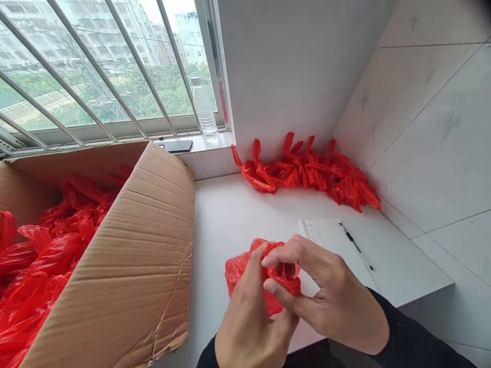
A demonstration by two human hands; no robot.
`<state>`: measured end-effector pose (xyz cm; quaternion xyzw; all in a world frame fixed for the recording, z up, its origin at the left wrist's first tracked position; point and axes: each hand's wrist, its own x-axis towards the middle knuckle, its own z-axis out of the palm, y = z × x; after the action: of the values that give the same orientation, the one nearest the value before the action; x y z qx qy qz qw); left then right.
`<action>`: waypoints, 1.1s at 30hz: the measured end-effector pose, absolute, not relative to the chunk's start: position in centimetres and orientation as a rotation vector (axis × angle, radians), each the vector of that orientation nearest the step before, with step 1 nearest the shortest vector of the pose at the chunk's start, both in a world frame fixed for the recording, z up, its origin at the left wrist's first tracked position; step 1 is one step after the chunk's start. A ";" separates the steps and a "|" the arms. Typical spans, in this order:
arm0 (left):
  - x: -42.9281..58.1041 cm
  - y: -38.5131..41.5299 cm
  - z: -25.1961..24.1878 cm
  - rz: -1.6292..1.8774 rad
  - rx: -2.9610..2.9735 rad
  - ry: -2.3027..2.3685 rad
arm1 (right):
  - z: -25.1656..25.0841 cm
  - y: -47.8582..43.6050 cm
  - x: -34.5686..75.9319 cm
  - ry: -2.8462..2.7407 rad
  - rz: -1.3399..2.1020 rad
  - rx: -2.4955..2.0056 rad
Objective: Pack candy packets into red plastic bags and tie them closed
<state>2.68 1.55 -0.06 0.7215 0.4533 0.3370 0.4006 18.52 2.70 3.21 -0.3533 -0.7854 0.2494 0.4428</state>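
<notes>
A red plastic bag (238, 267) is held between my two hands above the white table (218, 214). My left hand (255, 317) grips it from the near side, thumb and fingers around the bunched plastic. With thumb and forefinger curved, my right hand (318, 286) holds a rolled, ring-like part of the same bag. Its inner side shows as a dark red opening. The palms hide part of the bag. To the left stands an open cardboard box (126, 255) full of crumpled red plastic bags (65, 245).
A row of knotted red bags (299, 171) lies along the wall. Behind my right hand are a notebook (330, 237) and a pen (353, 240). A clear bottle (205, 112) and a phone (177, 146) sit on the sill by the barred window (103, 66).
</notes>
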 end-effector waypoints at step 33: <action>1.9 -1.0 -1.8 1.052 1.317 1.155 | -3.8 -1.2 19.0 -2.218 0.819 -0.881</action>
<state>1.94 -0.96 -1.80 0.5497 0.4821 0.4392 0.5221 19.03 -1.24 -3.80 -0.3325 -0.8374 0.3093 0.3043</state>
